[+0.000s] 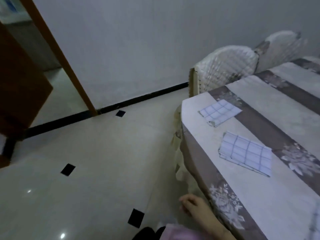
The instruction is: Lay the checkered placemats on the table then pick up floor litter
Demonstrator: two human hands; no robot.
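Two white placemats with a blue check lie flat on the table (pixel 259 201), which wears a floral cloth. The far placemat (pixel 220 112) is near the table's rounded end and the near placemat (pixel 246 153) is closer to me. A third checkered piece (pixel 316 220) shows at the right frame edge, mostly cut off. My right hand (pixel 192 205) hangs below the table's edge over the floor, fingers loosely curled, holding nothing. My left hand is out of view. No litter is plainly visible on the floor.
Pale glossy floor tiles (pixel 97 170) with small black diamond insets fill the left. A brown door (pixel 20 94) stands open at far left. Two chairs with white quilted covers (pixel 230 66) sit against the wall behind the table.
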